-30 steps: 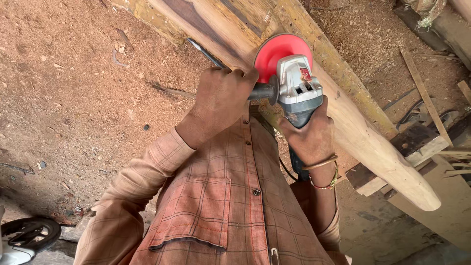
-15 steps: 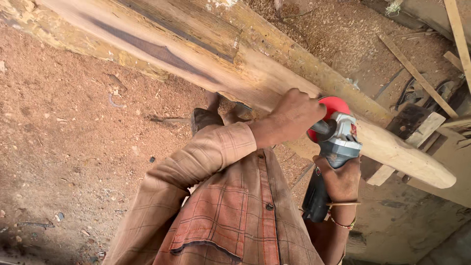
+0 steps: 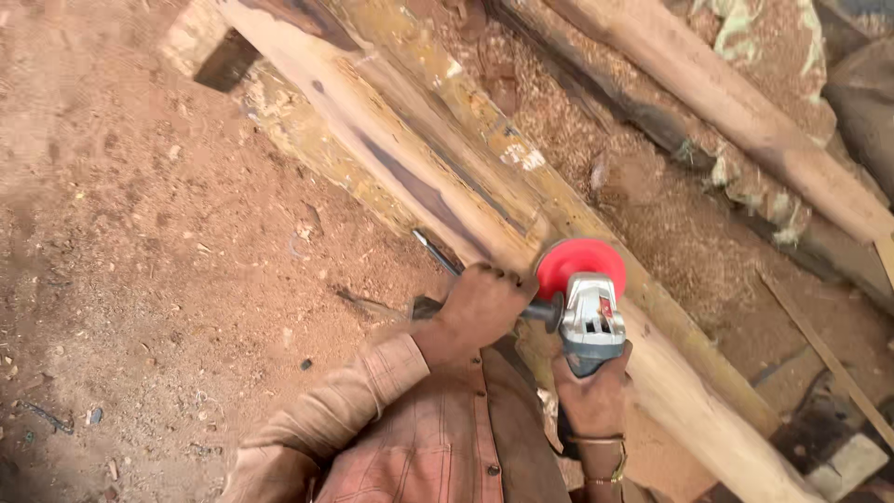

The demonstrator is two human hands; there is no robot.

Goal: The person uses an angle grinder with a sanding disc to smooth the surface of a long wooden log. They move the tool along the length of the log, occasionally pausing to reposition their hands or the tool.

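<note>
To my far left lies open sawdust-covered ground (image 3: 140, 261), loose and flat, the widest free room in view. My left hand (image 3: 480, 307) is closed fully round the black side handle (image 3: 540, 312) of the angle grinder (image 3: 589, 321), fingers wrapped tight with no gap showing. Just above that hand a thin dark rod (image 3: 436, 253) lies against the near edge of the long timber beam (image 3: 428, 158), which runs diagonally from upper left to lower right. The grinder's red disc (image 3: 582, 264) sits on the beam's upper face, close to its near edge. My right hand (image 3: 591, 401) grips the grinder's body from below, fingers shut round it. Right of the beam lies a sawdust-filled channel (image 3: 596, 140), then a second log (image 3: 736, 102) running parallel, leaving little clearance on that side.
</note>
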